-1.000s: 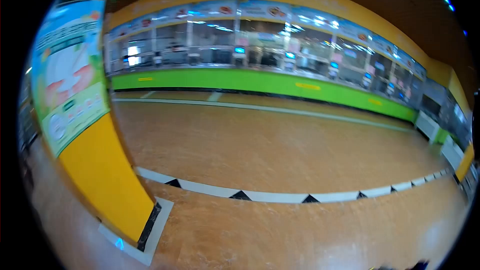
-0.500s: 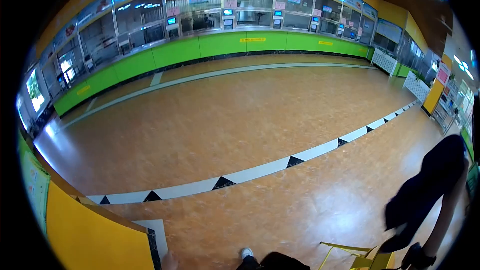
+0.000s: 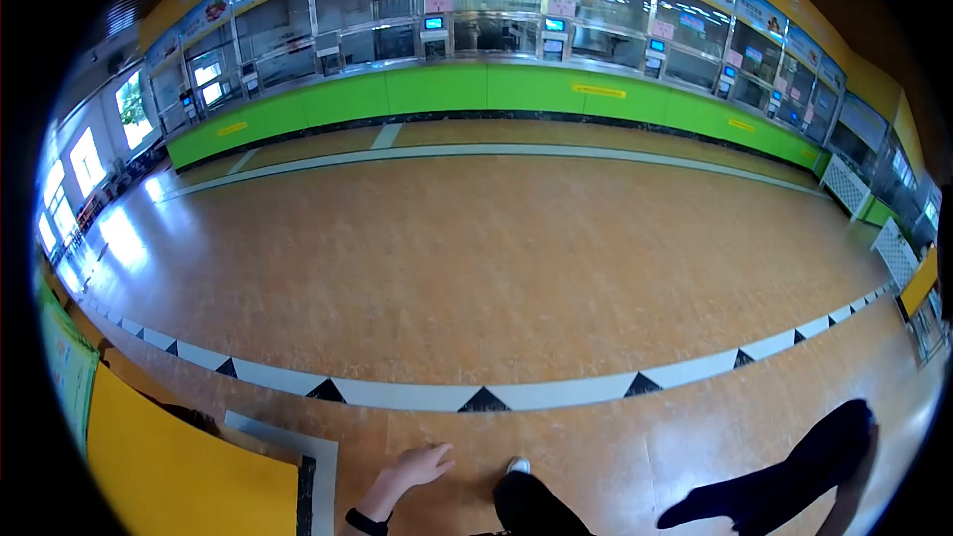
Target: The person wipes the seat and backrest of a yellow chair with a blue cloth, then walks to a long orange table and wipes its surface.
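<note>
My left hand [image 3: 425,464] reaches forward low in the view, with a dark band [image 3: 367,522] around the wrist. Its fingers are loosely extended and hold nothing, over the brown floor [image 3: 476,268]. At the lower right, a bare right forearm [image 3: 856,492] shows along the edge of a long piece of dark navy cloth [image 3: 804,476]. The cloth covers much of that arm, and the fingers of my right hand are hidden, so I cannot tell whether they grip it. Between the two arms are my dark trouser leg [image 3: 536,506] and a white shoe [image 3: 518,465].
A yellow partition [image 3: 189,471] stands close at my left, with a dark-edged base. A white floor stripe with black triangles [image 3: 397,395] curves across ahead. Beyond it runs a long green counter [image 3: 437,89] under glass serving windows. White lattice panels [image 3: 844,184] stand far right.
The view has turned left, so the counter sits further right. My left hand has come up into view from the bottom edge. The dark cloth and right arm sit lower now; the yellow frame is gone.
</note>
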`<state>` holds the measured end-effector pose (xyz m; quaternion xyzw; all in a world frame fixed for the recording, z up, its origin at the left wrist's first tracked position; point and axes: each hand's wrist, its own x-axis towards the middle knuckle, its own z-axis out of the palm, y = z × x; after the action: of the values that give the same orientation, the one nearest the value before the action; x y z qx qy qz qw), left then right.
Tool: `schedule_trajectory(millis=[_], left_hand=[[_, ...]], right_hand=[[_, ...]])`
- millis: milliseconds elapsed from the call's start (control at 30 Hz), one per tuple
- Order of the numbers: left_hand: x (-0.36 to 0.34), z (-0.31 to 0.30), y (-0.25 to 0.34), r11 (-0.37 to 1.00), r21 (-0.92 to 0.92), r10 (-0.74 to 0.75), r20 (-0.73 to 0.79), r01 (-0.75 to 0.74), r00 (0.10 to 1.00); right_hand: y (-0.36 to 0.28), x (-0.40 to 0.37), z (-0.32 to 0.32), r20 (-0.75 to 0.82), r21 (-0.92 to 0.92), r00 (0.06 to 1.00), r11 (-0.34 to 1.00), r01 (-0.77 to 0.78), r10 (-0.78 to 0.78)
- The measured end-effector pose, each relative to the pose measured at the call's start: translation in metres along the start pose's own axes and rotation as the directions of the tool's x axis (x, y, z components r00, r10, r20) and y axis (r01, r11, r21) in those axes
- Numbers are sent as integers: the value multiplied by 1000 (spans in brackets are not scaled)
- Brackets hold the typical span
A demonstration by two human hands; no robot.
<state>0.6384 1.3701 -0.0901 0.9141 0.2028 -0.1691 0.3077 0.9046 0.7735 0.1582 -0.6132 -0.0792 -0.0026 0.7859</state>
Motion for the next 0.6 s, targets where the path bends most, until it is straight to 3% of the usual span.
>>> schedule_trajectory(millis=[67,133,233,267,333,400,433,467,533,567,600], left_hand=[[29,-28,2,1000,1,1,-9,-1,1000],[57,-43,-10,995,-94,41,6,-41,999],[81,-102,15,996,-49,-79,20,80,997],[91,-113,20,999,-10,-46,-8,46,999],[120,-130,36,997,64,56,-56,-53,997],[159,-143,65,964,-33,262,-68,-265,963],[179,-146,80,927,-80,361,-66,-365,930],[203,-142,93,873,-76,478,-72,-482,876],[250,-124,123,729,-80,678,-49,-680,733],[270,-114,146,637,-96,765,-43,-765,642],[277,-111,172,603,-53,797,41,-796,602]], right_hand=[[21,31,38,-238,-269,970,963,-12,-54],[37,59,74,-427,-587,893,794,-155,-141],[68,102,122,-367,-595,917,797,-100,-159],[81,114,124,-266,-583,960,807,-89,-87],[99,120,158,-219,-623,975,765,-166,33],[96,126,213,-68,-774,988,618,-139,137],[88,133,236,127,-853,973,522,9,190],[86,135,263,204,-786,961,616,48,185],[114,134,293,108,-658,947,736,-159,302],[137,133,297,108,-746,895,630,-214,432],[121,135,331,106,-761,841,588,-275,531]])
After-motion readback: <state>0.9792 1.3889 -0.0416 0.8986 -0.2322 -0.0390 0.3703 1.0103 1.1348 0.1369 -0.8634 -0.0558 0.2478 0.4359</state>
